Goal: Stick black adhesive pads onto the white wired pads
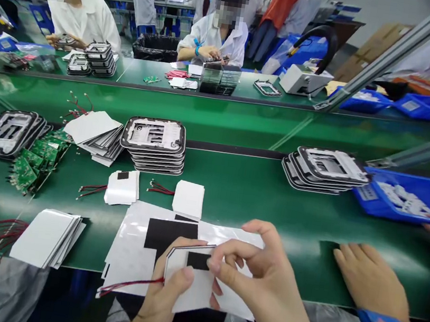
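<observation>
White panel point(196, 290) rests in the left grip point(161, 297), held between thumb and fingers; the right grip point(268, 280) has its fingertips on the right end of a black patch point(196, 261), pinching or pressing, I cannot tell which. Keeping the patch square and smoothing toward those fingertips would probably seat it best. Red wires point(131, 284) trail left of the grip, better kept unsnagged; beneath lie sheets point(129, 245) on the bench point(242, 197).

white panel point(193, 292): right edge partly behind right fingers point(234, 276) | blue tray point(392, 212): cut off right
</observation>
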Tool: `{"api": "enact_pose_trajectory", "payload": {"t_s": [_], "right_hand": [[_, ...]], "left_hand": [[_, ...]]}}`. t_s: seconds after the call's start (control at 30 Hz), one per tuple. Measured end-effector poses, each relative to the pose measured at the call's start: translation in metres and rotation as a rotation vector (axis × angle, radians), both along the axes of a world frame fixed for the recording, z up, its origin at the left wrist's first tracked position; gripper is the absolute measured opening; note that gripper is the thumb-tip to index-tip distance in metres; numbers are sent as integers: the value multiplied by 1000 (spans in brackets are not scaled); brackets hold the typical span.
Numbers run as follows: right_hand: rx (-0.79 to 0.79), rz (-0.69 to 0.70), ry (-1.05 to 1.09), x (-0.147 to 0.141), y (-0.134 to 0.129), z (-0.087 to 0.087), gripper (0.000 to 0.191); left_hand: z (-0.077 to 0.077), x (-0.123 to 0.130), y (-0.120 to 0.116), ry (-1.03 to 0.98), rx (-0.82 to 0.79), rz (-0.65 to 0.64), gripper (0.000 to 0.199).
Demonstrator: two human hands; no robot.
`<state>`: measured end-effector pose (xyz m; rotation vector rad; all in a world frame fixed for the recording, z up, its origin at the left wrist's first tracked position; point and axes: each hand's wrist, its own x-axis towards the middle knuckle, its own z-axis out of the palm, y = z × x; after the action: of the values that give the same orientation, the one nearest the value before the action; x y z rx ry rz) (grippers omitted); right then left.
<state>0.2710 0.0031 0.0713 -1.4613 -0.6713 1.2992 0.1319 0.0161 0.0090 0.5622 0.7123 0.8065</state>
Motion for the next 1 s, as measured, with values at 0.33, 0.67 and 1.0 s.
{"api": "enact_pose_trajectory", "payload": {"t_s": [0.33, 0.67, 1.0], "right_hand": [[10, -3, -49, -3, 2, -2, 53], [5, 43, 44, -2, 2, -12, 64], [20, 41, 70, -1, 1, -17, 62]], "left_hand": [[0, -5, 0, 171, -17, 23, 44], [1, -6, -1, 225, -3, 38, 43], [0, -6, 0, 190, 4, -2, 42]]}}
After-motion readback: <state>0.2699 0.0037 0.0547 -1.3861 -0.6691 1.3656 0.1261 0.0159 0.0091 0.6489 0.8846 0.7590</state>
